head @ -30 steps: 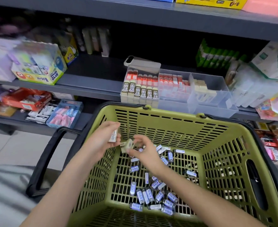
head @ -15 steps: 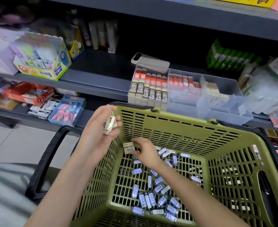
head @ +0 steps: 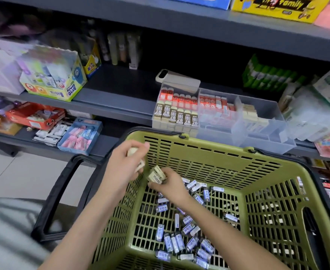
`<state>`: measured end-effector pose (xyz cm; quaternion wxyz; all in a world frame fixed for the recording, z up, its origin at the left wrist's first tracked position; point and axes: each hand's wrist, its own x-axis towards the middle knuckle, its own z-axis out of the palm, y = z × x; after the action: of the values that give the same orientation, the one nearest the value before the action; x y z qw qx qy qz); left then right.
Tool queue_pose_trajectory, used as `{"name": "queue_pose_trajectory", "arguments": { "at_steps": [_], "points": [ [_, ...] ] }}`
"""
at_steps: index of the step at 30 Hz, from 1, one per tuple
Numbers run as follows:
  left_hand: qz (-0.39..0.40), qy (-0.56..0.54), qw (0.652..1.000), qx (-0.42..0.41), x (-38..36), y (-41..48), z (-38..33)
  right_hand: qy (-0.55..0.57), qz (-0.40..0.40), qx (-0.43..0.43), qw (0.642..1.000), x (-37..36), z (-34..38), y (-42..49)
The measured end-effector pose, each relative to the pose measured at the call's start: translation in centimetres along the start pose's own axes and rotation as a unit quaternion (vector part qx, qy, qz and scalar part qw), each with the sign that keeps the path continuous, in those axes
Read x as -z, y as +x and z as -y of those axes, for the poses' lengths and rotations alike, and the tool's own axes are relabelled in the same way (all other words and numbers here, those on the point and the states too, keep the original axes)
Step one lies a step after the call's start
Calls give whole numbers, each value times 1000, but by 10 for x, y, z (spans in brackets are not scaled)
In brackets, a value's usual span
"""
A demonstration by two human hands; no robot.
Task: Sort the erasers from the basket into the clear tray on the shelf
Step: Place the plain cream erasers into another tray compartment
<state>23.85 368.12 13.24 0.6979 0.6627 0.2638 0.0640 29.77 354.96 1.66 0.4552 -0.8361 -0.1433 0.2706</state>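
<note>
Your left hand point(head: 124, 168) is up over the far-left corner of the green basket point(head: 218, 162). Its fingers are curled round a small bunch of cream erasers point(head: 132, 152), and bits poke out above and below the fingers. It's too blurry to count them.

Your right hand point(head: 172, 185) is just beside it to the right, a bit lower inside the basket. It pinches a printed cream eraser point(head: 156, 174) between thumb and fingertips, tilted up toward the left hand. Could be one piece or two, can't tell. The two hands are close but not touching.

Under your right forearm, a bunch of blue-sleeved erasers point(head: 179, 240) lies scattered on the basket floor, mostly in the middle and toward the near side.

The clear tray point(head: 267, 141) sits on the shelf point(head: 111, 106) right past the basket's far rim:
- **Left section:** packed with brown 2B erasers point(head: 176, 115) in front and red-sleeved erasers point(head: 179, 98) behind.
- **Middle section:** more red ones.
- **Right section:** a short row of plain cream erasers point(head: 251, 115).

A pale phone-shaped device point(head: 177, 78) lies across the tray's far-left corner. Far left on the same shelf there's a Power Glue box point(head: 53, 82).
</note>
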Motion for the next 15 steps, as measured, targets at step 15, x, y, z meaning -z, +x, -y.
{"name": "queue_pose_trajectory", "arguments": {
  "at_steps": [15],
  "points": [
    [235,94,967,18,-107,-8,-51,245,-90,78,962,167,73,-107]
  ]
}}
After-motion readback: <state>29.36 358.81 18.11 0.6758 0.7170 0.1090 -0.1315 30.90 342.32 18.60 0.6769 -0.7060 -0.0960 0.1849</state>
